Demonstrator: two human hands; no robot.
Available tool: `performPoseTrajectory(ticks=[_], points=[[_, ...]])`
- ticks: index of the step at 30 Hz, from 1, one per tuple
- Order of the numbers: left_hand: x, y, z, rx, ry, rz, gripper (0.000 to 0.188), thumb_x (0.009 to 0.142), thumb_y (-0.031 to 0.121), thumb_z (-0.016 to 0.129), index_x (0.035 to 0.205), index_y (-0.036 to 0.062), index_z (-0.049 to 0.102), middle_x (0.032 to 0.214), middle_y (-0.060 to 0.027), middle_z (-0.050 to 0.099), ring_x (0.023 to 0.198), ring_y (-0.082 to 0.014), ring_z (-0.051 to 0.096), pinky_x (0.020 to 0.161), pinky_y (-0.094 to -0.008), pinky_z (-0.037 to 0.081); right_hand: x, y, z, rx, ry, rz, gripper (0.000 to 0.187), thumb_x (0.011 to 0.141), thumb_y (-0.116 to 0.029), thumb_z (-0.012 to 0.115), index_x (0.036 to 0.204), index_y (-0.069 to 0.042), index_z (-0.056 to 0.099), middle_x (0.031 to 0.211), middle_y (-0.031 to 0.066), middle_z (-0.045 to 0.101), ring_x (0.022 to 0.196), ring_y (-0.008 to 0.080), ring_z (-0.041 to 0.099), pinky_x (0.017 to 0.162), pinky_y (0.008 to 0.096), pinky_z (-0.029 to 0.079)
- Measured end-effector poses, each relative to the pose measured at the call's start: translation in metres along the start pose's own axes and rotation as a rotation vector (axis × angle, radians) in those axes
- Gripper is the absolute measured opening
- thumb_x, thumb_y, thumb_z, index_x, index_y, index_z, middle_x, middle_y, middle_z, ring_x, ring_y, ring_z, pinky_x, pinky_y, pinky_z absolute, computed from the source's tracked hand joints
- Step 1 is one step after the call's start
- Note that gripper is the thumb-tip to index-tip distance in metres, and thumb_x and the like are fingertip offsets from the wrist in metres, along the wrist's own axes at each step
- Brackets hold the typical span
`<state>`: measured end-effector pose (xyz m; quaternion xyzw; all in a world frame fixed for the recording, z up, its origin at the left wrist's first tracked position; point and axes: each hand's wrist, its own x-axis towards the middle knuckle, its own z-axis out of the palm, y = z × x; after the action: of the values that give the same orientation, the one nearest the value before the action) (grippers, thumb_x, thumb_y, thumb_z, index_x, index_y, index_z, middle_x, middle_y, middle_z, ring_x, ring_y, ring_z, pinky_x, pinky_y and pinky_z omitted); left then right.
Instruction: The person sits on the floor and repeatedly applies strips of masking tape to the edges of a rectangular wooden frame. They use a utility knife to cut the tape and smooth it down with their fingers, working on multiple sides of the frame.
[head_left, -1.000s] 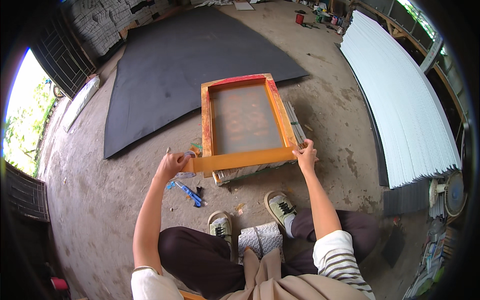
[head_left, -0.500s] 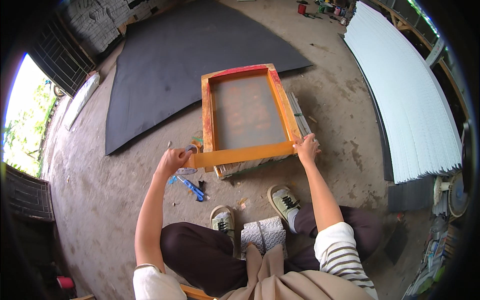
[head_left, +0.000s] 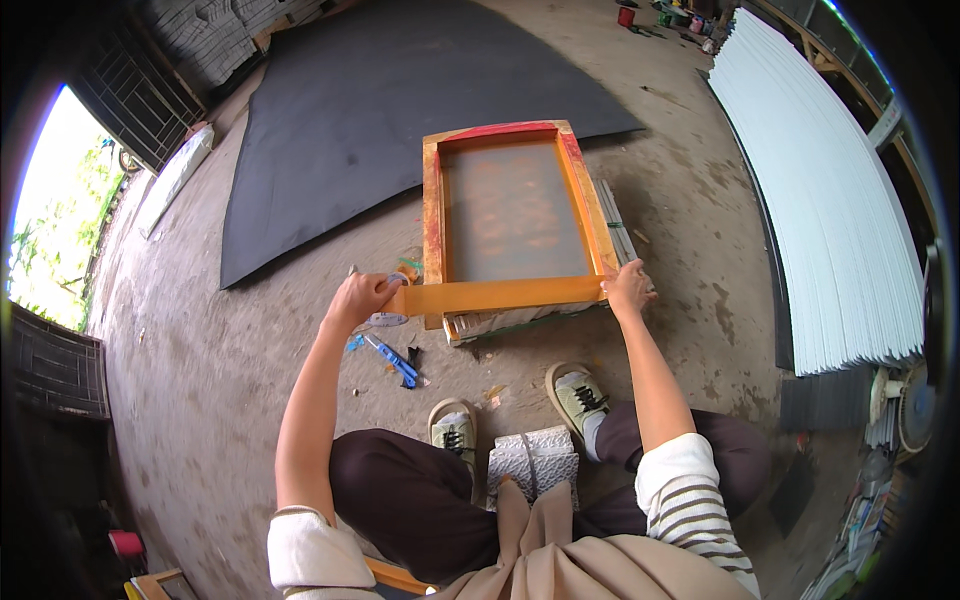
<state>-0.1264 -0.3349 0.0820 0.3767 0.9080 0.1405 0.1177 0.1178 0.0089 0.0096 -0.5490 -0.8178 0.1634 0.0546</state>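
A wide strip of brown packing tape [head_left: 500, 295] stretches between my hands along the near side of a wooden screen-printing frame [head_left: 434, 210]. My left hand [head_left: 362, 298] is closed on the strip's left end, just off the frame's near left corner. Beside its fingers shows a pale tape roll [head_left: 388, 320], partly hidden; I cannot tell whether it is held or on the floor. My right hand [head_left: 628, 288] pinches the other end at the near right corner. Grey mesh [head_left: 515, 215] with faint orange patches fills the frame, which rests on a stack of flat pieces [head_left: 480, 326].
A blue utility knife [head_left: 393, 362] lies on the concrete floor near my left shoe [head_left: 453, 430]. Beyond the frame spreads a large black sheet [head_left: 330, 150]. Stacked white sheets [head_left: 820, 210] stand at the right. A bundled grey-white block [head_left: 533, 468] sits between my feet.
The view has shifted slightly, so the whole scene sits a little higher and further right. The tape strip lies a little nearer the mesh's lower edge; both hands keep their hold.
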Motion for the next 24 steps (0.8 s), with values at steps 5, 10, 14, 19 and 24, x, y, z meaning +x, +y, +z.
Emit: performPoseTrajectory(ticks=[5, 10, 14, 19, 24], points=[[0.011, -0.007, 0.012, 0.02, 0.058, 0.051, 0.043, 0.087, 0.046, 0.053, 0.076, 0.0057, 0.065, 0.069, -0.0167, 0.063, 0.067, -0.0352, 0.062, 0.063, -0.0432, 0.048, 0.002, -0.003, -0.011, -0.049, -0.035, 0.021, 0.069, 0.074, -0.021, 0.075, 0.124, 0.006, 0.036, 0.124, 0.022, 0.053, 0.123, 0.0337, 0.045, 0.101, 0.0649, 0.026], [0.021, -0.024, 0.031, 0.016, 0.038, 0.03, 0.044, 0.086, 0.049, 0.054, 0.075, 0.007, 0.064, 0.069, -0.0156, 0.064, 0.068, -0.0346, 0.062, 0.064, -0.0431, 0.05, -0.003, -0.006, -0.008, -0.045, -0.044, 0.007, 0.065, 0.075, -0.02, 0.075, 0.123, 0.004, 0.038, 0.12, 0.0203, 0.056, 0.123, 0.0345, 0.045, 0.1, 0.0662, 0.026], [0.022, -0.031, 0.045, 0.003, 0.051, 0.062, 0.045, 0.086, 0.05, 0.053, 0.076, 0.0075, 0.064, 0.069, -0.0152, 0.064, 0.069, -0.0343, 0.063, 0.064, -0.0431, 0.05, -0.001, -0.002, -0.005, -0.057, -0.058, -0.001, 0.062, 0.076, -0.02, 0.074, 0.122, 0.002, 0.038, 0.12, 0.019, 0.056, 0.123, 0.0345, 0.045, 0.099, 0.0674, 0.026], [0.027, -0.035, 0.056, 0.005, -0.007, 0.049, 0.044, 0.088, 0.049, 0.051, 0.075, 0.0082, 0.063, 0.068, -0.0154, 0.063, 0.068, -0.0352, 0.063, 0.064, -0.0438, 0.05, -0.003, 0.001, -0.004, -0.09, -0.037, -0.046, 0.058, 0.076, -0.022, 0.073, 0.119, -0.001, 0.04, 0.116, 0.017, 0.058, 0.119, 0.0346, 0.046, 0.094, 0.0648, 0.031], [0.031, -0.037, 0.071, 0.027, -0.05, 0.083, 0.039, 0.089, 0.047, 0.052, 0.094, 0.009, 0.061, 0.094, -0.0114, 0.065, 0.096, -0.0287, 0.06, 0.085, -0.0439, 0.042, -0.011, 0.005, 0.002, -0.228, 0.102, -0.147, 0.057, 0.077, -0.026, 0.074, 0.116, -0.003, 0.04, 0.114, 0.015, 0.057, 0.121, 0.0343, 0.043, 0.091, 0.0622, 0.033]])
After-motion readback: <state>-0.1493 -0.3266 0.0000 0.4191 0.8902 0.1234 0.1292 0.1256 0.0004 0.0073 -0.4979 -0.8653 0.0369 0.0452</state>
